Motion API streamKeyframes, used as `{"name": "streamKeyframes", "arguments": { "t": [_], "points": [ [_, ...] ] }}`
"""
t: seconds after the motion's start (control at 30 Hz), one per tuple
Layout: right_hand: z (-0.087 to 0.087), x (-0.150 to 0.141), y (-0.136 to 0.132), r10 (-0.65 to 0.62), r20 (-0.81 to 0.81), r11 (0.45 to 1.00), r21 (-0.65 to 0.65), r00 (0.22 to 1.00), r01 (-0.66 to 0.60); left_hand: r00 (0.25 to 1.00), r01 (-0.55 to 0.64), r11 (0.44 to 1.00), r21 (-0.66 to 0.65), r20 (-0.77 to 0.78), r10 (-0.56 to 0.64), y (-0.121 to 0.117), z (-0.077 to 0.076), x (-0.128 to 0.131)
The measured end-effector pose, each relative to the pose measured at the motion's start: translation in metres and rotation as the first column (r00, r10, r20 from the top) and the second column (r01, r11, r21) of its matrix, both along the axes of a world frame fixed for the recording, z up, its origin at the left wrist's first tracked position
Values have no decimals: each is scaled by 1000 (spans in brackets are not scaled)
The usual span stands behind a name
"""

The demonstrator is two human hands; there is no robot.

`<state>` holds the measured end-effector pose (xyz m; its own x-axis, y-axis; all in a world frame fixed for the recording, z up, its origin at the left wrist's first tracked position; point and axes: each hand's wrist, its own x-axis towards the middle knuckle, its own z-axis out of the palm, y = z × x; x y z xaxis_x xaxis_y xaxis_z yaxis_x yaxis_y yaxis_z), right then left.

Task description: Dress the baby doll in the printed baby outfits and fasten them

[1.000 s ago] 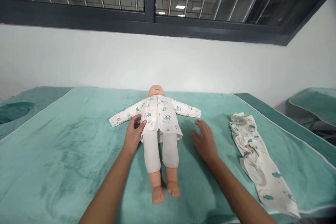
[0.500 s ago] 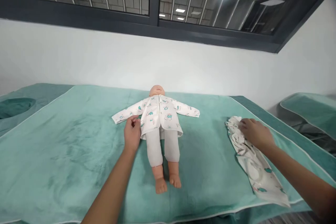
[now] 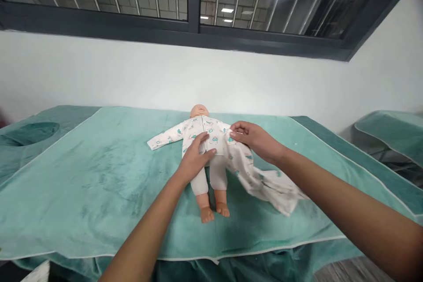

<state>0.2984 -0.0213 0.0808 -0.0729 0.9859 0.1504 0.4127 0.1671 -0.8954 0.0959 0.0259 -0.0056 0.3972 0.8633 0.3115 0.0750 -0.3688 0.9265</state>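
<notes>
A baby doll [image 3: 199,111] lies on its back on a teal blanket [image 3: 99,172], dressed in a white patterned jacket [image 3: 193,131] and plain white leggings [image 3: 218,176]. My left hand [image 3: 195,157] rests on the doll's belly over the jacket hem, fingers stretched and together. My right hand [image 3: 255,139] pinches one end of a pair of white patterned trousers [image 3: 264,180] at the doll's left arm. The trousers trail off to the right over the blanket.
The blanket covers a wide table against a white wall under a dark-framed window. Its front edge [image 3: 198,257] hangs just below the doll's feet. A darker teal cloth [image 3: 29,132] lies at the far left, and another covered table [image 3: 393,130] stands at the right.
My right hand took hold of the patterned trousers at the right and dragged them left to the doll. My left hand slid from the doll's side onto its belly.
</notes>
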Motion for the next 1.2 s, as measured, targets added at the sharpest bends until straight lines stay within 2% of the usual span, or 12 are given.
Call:
{"name": "streamKeyframes", "arguments": {
  "t": [0.1,0.3,0.37,0.43,0.5,0.67,0.8,0.87,0.93,1.03,1.1,1.2],
  "points": [
    [21,-42,3,196,-129,980,45,972,-192,968,169,985,-28,194,-160,-12,29,-8],
    [45,-68,16,363,-180,931,114,914,-347,876,77,985,-155,481,8,-14,71,-43],
    [51,-68,14,456,-68,890,10,887,-456,806,42,980,-196,587,83,-15,88,-54],
    [57,-67,10,578,71,810,-168,813,-561,746,2,979,-202,653,133,-17,104,-64],
    [60,-66,5,619,111,775,-248,777,-582,760,19,980,-197,639,114,-18,114,-73],
    [60,-69,-2,368,-197,927,6,909,-374,959,153,977,-147,263,-110,-20,118,-91],
    [58,-81,-1,300,-256,954,84,919,-288,984,177,984,2,-3,-177,-31,127,-79],
    [61,-85,-1,314,-246,949,124,917,-291,995,97,995,30,22,-98,-36,132,-69],
    [66,-83,-3,372,-227,927,145,900,-346,985,24,999,-25,171,-19,-39,136,-61],
    [73,-75,-7,549,-42,835,-11,835,-550,872,-44,994,-100,482,87,-37,138,-57],
    [74,-70,-8,598,54,799,-116,799,-590,811,-71,989,-131,569,134,-34,137,-57],
    [67,-68,-4,465,-77,884,-9,882,-467,881,-22,983,-183,461,106,-33,134,-58]
  ]
}}
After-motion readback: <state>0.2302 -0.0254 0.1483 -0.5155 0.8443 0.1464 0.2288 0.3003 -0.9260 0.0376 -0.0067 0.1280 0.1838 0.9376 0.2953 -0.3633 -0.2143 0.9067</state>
